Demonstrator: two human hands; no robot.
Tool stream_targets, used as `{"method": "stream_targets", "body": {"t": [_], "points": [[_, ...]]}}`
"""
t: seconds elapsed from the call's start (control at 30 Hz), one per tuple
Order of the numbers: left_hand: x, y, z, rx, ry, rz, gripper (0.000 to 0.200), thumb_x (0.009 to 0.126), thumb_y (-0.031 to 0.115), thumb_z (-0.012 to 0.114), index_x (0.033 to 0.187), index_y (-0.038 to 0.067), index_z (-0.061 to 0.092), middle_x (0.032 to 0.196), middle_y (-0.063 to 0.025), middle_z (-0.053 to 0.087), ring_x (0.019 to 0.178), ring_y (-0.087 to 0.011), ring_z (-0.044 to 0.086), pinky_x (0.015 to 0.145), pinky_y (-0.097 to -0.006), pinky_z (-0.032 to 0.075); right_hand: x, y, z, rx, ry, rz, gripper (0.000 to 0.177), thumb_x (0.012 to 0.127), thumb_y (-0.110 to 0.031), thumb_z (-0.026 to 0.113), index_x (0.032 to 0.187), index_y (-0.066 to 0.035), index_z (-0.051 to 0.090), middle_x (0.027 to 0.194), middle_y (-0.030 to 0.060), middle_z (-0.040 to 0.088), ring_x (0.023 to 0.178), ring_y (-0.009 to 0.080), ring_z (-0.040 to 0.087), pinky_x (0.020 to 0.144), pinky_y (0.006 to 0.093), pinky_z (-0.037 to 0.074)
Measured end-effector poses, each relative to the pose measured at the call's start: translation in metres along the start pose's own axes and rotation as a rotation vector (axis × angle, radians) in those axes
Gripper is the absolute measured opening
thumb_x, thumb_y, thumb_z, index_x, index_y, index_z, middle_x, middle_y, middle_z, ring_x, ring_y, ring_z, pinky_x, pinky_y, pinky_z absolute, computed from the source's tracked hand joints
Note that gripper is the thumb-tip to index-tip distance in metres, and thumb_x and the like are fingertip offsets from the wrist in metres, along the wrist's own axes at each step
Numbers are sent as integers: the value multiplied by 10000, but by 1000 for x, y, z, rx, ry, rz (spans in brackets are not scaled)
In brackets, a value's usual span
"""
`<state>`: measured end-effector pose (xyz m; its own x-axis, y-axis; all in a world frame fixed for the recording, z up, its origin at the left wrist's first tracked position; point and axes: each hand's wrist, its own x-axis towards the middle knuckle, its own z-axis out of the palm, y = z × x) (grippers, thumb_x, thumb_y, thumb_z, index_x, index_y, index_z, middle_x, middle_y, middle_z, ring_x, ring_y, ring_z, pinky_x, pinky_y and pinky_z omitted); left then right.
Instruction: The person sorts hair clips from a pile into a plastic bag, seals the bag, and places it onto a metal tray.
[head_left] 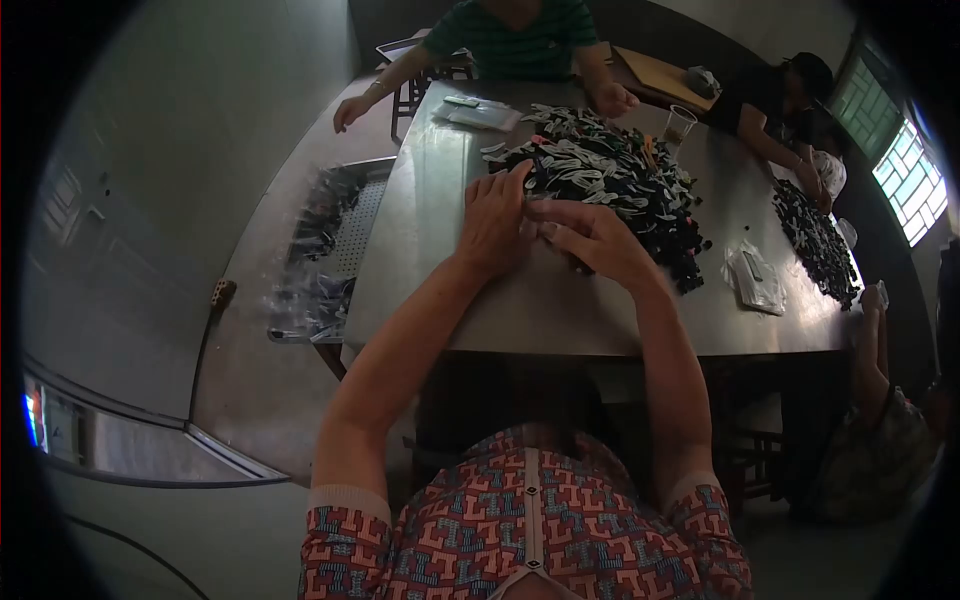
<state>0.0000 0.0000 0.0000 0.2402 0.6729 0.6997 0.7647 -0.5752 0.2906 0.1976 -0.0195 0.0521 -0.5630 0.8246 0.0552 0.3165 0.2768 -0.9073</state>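
Observation:
My left hand (492, 220) and my right hand (590, 238) meet at the near left edge of a big pile of small black and white pieces (610, 180). The fingers of both hands are bent together around something too small to make out. The pile lies on a shiny metal table (430, 240). Some dark pieces show just beneath my right hand. Beyond my left hand, flat clear plastic bags (478, 112) lie near the table's far left corner.
A perforated tray (352, 235) with bagged pieces stands left of the table. A clear cup (678, 126), a plastic bag (755, 278) and a second dark pile (815, 245) are on the right. People sit across and at the right; one person's arm (385, 88) reaches left.

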Motion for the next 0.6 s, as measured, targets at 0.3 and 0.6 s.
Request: {"method": "stream_targets", "body": {"t": [0.3, 0.6], "points": [[-2, -5, 1, -45, 102, 42, 775, 722, 81, 732, 1429, 50, 417, 985, -68, 582, 988, -269, 558, 956, -419, 380, -37, 14, -30, -370, 334, 73, 283, 917, -115, 678, 1192, -51, 705, 1068, 57, 719, 839, 84, 622, 774, 275, 526], [-4, -5, 5, -54, 92, 28, 799, 719, 123, 741, 1446, 73, 413, 990, -61, 554, 977, -259, 540, 973, -420, 365, -43, 48, -17, -581, 440, -168, 195, 826, -65, 728, 1021, -57, 743, 1070, 122, 690, 895, 287, 692, 801, 348, 542]]}}
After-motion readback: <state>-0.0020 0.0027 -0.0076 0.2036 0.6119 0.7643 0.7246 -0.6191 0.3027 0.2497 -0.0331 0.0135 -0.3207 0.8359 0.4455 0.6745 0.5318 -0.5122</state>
